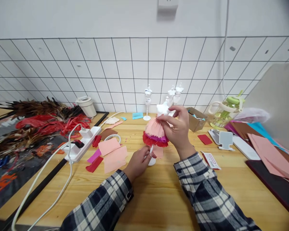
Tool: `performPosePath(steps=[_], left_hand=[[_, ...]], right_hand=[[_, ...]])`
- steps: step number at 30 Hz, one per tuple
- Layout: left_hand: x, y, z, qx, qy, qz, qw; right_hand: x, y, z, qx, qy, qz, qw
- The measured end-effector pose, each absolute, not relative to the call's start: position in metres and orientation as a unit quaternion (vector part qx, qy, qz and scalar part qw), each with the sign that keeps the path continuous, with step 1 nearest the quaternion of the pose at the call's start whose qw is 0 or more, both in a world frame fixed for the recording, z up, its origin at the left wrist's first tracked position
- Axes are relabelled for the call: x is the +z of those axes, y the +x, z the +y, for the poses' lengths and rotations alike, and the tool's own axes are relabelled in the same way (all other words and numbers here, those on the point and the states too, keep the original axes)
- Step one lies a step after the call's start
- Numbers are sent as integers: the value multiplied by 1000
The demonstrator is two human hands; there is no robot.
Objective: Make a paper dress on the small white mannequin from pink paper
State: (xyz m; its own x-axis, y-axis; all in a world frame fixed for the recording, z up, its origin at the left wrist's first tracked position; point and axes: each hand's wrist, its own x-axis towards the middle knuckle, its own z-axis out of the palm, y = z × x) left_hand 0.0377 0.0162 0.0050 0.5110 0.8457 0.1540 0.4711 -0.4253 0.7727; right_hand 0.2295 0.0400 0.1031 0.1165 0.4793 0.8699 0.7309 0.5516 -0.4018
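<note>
A small white mannequin (162, 109) stands on a wooden table (159, 199), wearing a layered paper skirt (155, 132) in pink, magenta and red. My left hand (137, 163) is closed round the thin stand just below the skirt, beside the white base (152, 161). My right hand (178, 129) is raised at the mannequin's right side, its fingers pinching the skirt's upper edge at the waist. Both sleeves are plaid.
Pink, magenta and red paper pieces (112, 153) lie left of the stand beside a white power strip (83, 143) with cables. Feathers (38, 118) cover the left. Two more white mannequins (148, 96) stand behind. A cardboard box (197, 119), green bottle (225, 112) and paper sheets (269, 150) sit right.
</note>
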Motion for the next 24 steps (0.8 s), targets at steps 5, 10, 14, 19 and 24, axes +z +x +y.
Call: performPosePath(steps=[5, 10, 14, 19, 24], left_hand=[[3, 36, 22, 261, 807, 430, 310], [0, 34, 25, 276, 779, 471, 310], [2, 34, 26, 266, 783, 489, 277], [2, 34, 27, 258, 777, 507, 271], [-1, 32, 28, 275, 772, 506, 268]], right_hand=[[108, 242, 43, -140, -459, -713, 512], [115, 232, 35, -113, -450, -753, 467], [109, 216, 33, -115, -443, -785, 417], [106, 212, 31, -137, -425, -780, 438], [105, 218, 31, -181, -443, -775, 414]])
